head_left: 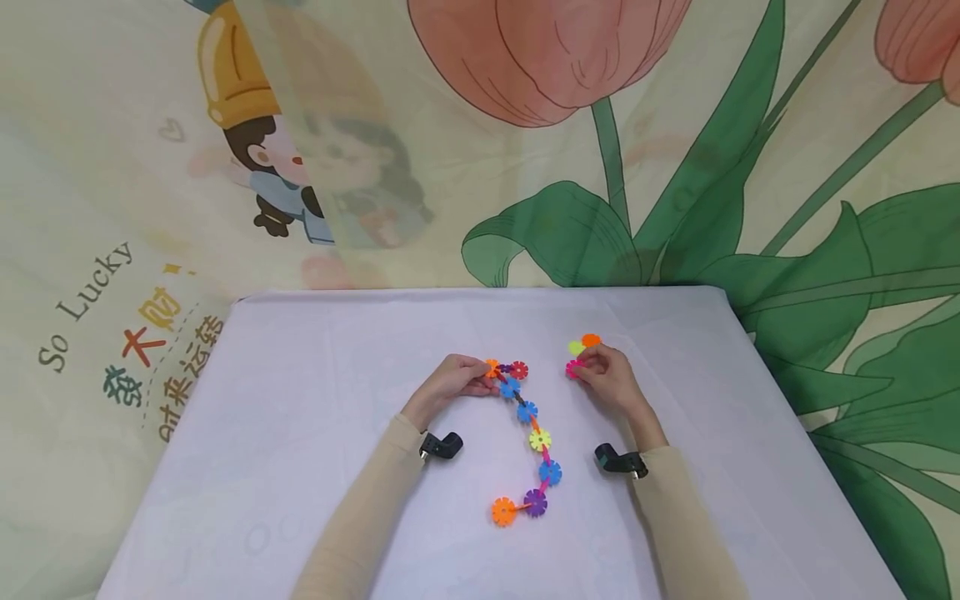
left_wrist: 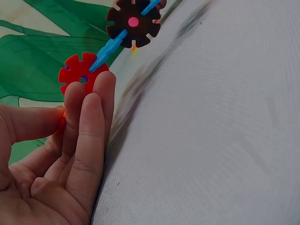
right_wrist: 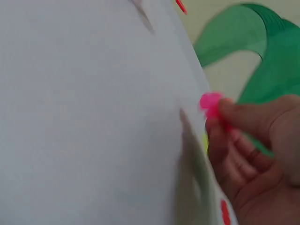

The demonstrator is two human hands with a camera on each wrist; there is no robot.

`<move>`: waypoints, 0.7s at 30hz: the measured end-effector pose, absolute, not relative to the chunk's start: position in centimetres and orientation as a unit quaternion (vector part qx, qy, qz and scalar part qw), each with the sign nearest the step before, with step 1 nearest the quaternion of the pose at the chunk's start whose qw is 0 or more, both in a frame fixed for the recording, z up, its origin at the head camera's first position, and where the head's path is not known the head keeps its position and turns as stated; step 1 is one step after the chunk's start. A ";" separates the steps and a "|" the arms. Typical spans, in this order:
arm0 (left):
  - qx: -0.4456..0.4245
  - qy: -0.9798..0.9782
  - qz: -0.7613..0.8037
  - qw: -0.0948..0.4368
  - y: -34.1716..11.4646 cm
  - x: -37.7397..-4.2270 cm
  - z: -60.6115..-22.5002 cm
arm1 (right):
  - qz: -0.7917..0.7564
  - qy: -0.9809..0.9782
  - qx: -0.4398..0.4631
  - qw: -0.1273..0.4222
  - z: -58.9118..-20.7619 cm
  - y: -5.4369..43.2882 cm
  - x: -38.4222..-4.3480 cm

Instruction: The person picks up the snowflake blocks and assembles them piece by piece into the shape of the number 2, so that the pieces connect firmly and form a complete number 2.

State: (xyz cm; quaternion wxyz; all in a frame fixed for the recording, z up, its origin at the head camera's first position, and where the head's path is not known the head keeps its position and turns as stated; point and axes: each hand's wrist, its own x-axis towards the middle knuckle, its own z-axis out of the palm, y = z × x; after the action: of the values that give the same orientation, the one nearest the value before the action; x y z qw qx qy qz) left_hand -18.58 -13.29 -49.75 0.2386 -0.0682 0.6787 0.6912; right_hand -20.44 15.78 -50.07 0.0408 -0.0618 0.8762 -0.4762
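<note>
A chain of slotted plastic snowflake discs point(head_left: 550, 472) in several colours curves across the white table. At its far end my left hand point(head_left: 453, 379) pinches an orange disc point(head_left: 492, 367) between thumb and fingers. A red disc point(left_wrist: 75, 74) stands by those fingertips in the left wrist view, linked by a blue disc point(left_wrist: 108, 49) seen edge-on to a dark one point(left_wrist: 132, 23). My right hand point(head_left: 611, 382), apart from the chain, pinches a pink disc point(right_wrist: 211, 101). Just beyond its fingers are a yellow-green disc point(head_left: 575, 347) and an orange disc point(head_left: 591, 340).
The white-covered table point(head_left: 337, 500) has its far edge against a hanging cloth point(head_left: 450, 167) printed with tulips and a cartoon figure. The near end of the chain finishes in an orange disc point(head_left: 503, 512) beside a purple disc point(head_left: 536, 503).
</note>
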 end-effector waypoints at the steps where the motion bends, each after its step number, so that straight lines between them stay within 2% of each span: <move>1: -0.069 0.679 0.691 0.239 -13.3 -18.6 -49.8 | -0.497 0.863 -0.076 0.047 -50.2 15.3 -20.3; 5: -0.070 0.679 0.691 0.239 -13.2 -18.6 -49.8 | -0.534 0.836 -0.109 0.067 -50.7 12.9 -19.6; 8: -0.071 0.679 0.690 0.239 -13.3 -18.5 -49.8 | -0.540 0.832 -0.118 0.057 -51.2 11.8 -19.3; 13: -0.067 0.681 0.689 0.237 -13.3 -18.4 -49.7 | -0.562 0.818 -0.114 0.031 -51.8 11.1 -19.3; 21: -0.066 0.690 0.681 0.235 -13.4 -18.5 -49.9 | -0.607 0.790 -0.081 0.036 -52.2 10.8 -19.6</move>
State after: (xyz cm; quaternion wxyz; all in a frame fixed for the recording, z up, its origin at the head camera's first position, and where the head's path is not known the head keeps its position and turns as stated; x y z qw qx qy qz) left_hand -18.49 -13.38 -49.89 0.2350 -0.0656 0.6904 0.6811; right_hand -19.56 10.85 -52.17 0.0358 -0.0811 0.7900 -0.6067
